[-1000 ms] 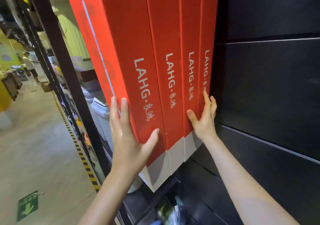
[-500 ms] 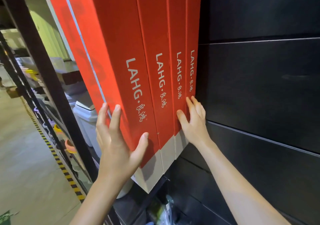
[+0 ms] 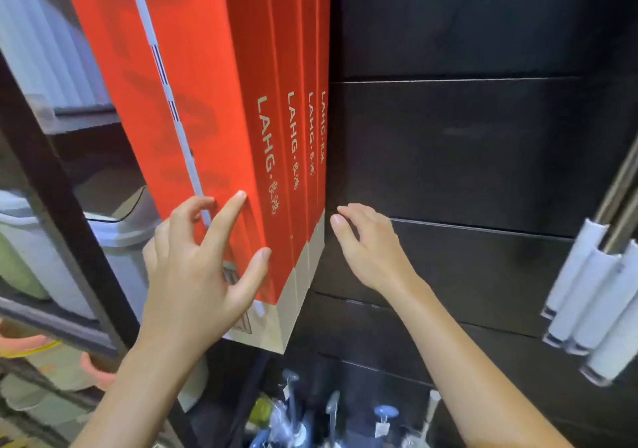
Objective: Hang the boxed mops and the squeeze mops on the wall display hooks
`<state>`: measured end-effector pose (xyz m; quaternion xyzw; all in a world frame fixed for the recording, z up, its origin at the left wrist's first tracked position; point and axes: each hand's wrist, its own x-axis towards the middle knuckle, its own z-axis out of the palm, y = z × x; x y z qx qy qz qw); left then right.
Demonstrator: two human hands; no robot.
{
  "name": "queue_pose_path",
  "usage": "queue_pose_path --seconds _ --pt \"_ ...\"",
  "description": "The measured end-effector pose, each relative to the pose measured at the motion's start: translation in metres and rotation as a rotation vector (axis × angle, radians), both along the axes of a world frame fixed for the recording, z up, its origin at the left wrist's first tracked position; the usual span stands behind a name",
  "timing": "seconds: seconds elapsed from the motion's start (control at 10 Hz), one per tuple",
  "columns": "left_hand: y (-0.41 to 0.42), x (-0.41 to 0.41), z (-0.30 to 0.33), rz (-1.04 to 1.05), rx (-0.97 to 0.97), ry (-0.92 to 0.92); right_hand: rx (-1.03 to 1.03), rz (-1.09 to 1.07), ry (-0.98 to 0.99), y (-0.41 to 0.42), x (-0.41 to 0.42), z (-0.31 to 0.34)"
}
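Several long red boxed mops [image 3: 214, 109] marked LAHG hang side by side against the dark slatted wall [image 3: 466, 154]. My left hand [image 3: 203, 271] lies on the outermost box near its pale bottom end, fingers spread on the broad face and thumb on the narrow face. My right hand [image 3: 369, 244] hovers just right of the innermost box, fingers loosely curled, holding nothing and apart from the boxes. White squeeze mops [image 3: 587, 309] with steel poles hang at the right edge.
A dark shelving upright [image 3: 62, 206] stands left of the boxes, with pale lidded bins [image 3: 114, 237] and coloured tubs on its shelves. Below the boxes, several small packaged items [image 3: 331, 416] hang low on the wall.
My right hand has come off the innermost box and now floats beside it. My view has swung right and closer, bringing the squeeze mops into sight. My left hand stays on the outer box.
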<state>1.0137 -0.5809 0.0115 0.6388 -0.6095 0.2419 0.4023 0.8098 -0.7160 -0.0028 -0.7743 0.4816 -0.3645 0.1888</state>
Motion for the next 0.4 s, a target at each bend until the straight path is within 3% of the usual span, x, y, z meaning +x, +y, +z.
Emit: queue_pose_path --seconds 0.2,0.4 --pt "0.012 -0.008 -0.012 -0.028 0.139 0.004 0.050 -0.170 0.193 0.068 -0.030 -0.009" --pt "0.026 -0.031 -0.012 0.108 0.314 -0.038 0.045 -0.287 0.348 0.127 -0.078 -0.012"
